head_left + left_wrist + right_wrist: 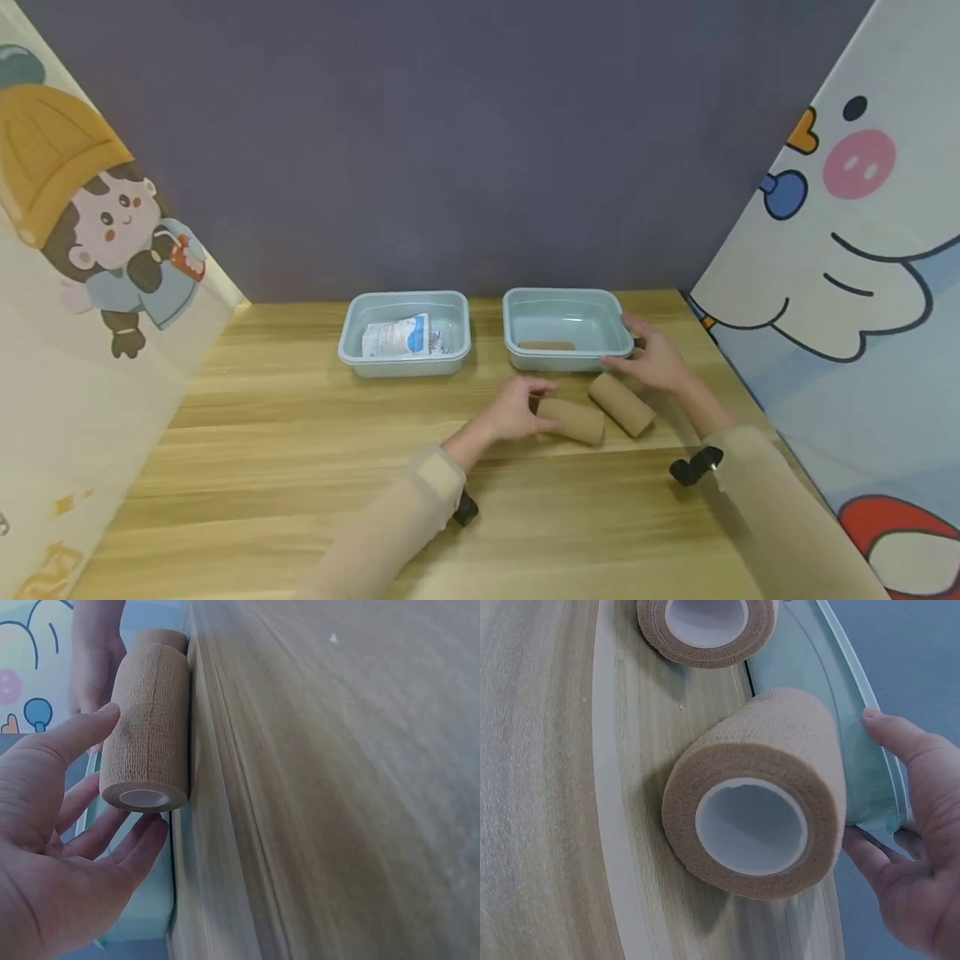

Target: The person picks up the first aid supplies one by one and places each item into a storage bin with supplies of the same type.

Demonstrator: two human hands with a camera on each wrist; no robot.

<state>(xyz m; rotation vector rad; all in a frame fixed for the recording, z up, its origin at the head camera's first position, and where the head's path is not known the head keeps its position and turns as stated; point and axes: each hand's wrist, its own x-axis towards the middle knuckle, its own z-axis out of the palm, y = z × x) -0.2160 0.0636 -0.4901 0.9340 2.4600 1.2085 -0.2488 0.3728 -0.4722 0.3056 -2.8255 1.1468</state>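
Note:
Two tan rolls of self-adhesive bandage lie on their sides on the table: a left bandage roll (573,421) and a right bandage roll (622,405). My left hand (517,408) is at the near end of the left roll, thumb along one side and fingers spread below its white core in the left wrist view. My right hand (651,357) holds the right end of a pale green plastic bin (832,690), thumb on its rim. Inside that bin lies another tan piece (547,345), partly hidden by the front wall.
Left of it stands a matching bin (352,367) with a white and blue packet (397,337) and smaller packets inside. A dark wall (465,150) rises behind both bins. Side panels with cartoon drawings flank the wooden table (300,483).

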